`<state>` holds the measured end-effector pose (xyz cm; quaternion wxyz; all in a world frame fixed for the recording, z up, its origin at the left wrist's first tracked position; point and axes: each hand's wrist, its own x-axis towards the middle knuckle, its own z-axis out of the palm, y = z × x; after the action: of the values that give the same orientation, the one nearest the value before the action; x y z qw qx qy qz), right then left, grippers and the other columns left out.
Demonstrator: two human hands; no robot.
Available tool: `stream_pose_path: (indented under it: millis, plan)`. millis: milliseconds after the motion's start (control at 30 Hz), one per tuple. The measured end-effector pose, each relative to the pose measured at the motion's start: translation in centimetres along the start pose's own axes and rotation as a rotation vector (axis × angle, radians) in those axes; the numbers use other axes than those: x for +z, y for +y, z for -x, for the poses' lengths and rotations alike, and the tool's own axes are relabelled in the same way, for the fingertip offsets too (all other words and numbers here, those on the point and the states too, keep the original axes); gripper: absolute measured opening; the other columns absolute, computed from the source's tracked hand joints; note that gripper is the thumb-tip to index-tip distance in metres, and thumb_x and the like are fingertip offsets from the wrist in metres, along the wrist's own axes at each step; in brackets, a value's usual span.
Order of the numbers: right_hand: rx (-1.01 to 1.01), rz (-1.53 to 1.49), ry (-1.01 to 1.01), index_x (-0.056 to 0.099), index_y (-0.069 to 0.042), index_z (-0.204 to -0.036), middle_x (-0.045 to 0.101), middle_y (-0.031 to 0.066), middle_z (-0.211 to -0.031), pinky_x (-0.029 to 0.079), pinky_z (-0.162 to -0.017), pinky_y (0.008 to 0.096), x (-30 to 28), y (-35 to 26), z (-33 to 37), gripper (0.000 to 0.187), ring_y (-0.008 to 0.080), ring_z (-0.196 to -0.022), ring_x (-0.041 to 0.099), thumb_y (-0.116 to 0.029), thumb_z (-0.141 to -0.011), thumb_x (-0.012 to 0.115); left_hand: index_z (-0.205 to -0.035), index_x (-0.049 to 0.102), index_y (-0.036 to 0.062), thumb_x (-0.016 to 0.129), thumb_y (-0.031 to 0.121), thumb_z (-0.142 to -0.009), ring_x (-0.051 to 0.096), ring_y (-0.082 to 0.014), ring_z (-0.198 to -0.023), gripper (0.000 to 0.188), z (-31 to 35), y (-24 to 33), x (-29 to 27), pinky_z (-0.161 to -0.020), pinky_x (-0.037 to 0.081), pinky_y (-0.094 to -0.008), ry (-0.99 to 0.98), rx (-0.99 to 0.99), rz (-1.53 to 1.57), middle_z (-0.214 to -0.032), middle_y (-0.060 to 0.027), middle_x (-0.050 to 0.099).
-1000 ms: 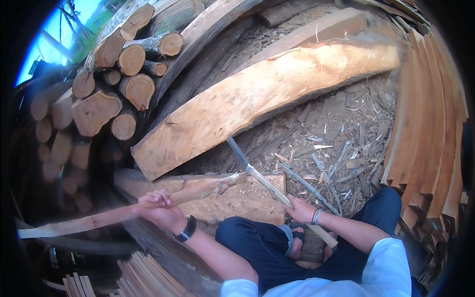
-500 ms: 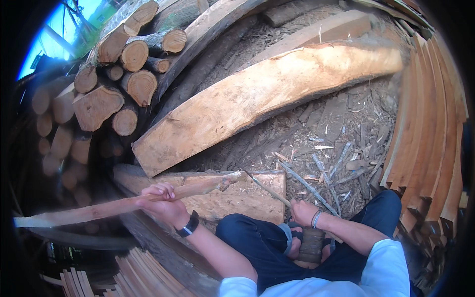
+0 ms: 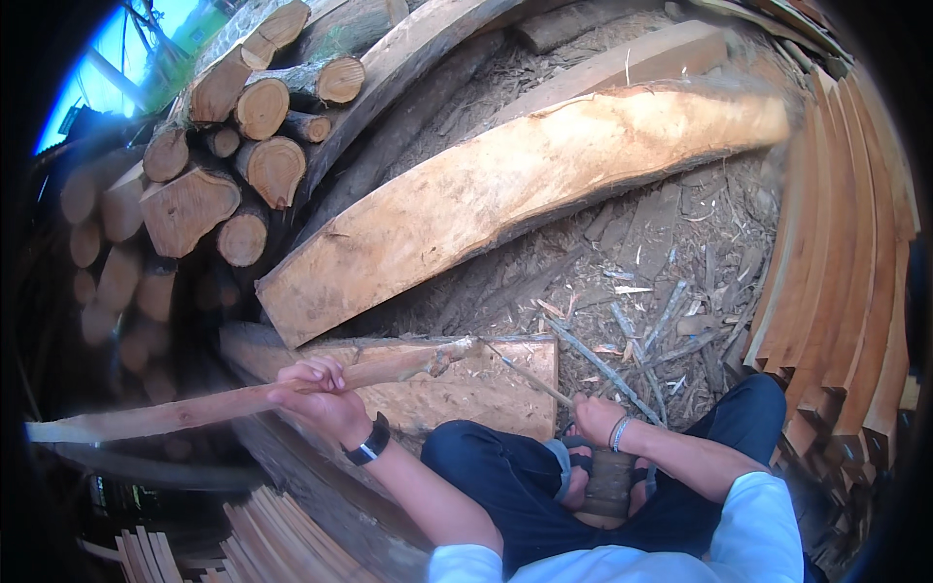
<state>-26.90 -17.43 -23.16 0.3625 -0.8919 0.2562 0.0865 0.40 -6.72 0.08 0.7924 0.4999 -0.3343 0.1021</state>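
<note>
My left hand (image 3: 326,396) is wrapped around a long peeled branch (image 3: 194,413), which runs from the far left to a knotty end near the middle. In my right hand (image 3: 597,420), fingers closed, is a thin tool (image 3: 535,379) with a light wooden shaft and a dark, narrow tip; its exact kind is unclear. The tip points up and left, close to the branch's knotty end; whether they touch I cannot tell. Below the branch lies a flat wooden slab (image 3: 466,394), in front of my bent legs.
A thick curved slab (image 3: 525,185) lies across the ground ahead. Cut logs (image 3: 262,107) are piled at the left, and long boards (image 3: 836,253) are stacked at the right. Thin sticks (image 3: 607,364) and wood chips litter the ground. More cut strips (image 3: 292,534) stand at the lower left.
The tool's tip has shifted slightly right and down, away from the branch's end. The left hand and the branch look almost still.
</note>
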Motion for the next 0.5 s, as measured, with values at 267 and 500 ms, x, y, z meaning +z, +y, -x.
stream_pose_path:
  millis: [267,500]
  plan:
    - [0.246,-0.932,-0.385,0.051,0.005,-0.089,0.056,0.0095,-0.062,0.042,-0.031,0.0299,0.6,1.9,-2.4,0.037,0.0125,-0.037,0.049,-0.030,-0.097,0.047,-0.069,0.040,0.0087,0.037,0.066,-0.090,0.035,-0.0116,-0.043,0.061,0.0,-0.1,0.2,-0.042,0.027,-0.0222,0.069,0.054,-0.029,-0.054,-0.0027,0.034]
    - [-0.021,-0.246,0.005,0.045,0.002,-0.095,0.061,0.0201,-0.063,0.051,-0.050,0.0451,0.6,0.2,-1.1,0.026,0.0334,-0.049,0.060,-0.024,-0.096,0.047,-0.066,0.041,0.0096,0.037,0.064,-0.091,0.034,-0.0106,-0.041,0.060,0.0,0.3,-0.4,-0.043,0.031,-0.0233,0.098,0.073,-0.053,-0.051,-0.0013,0.034]
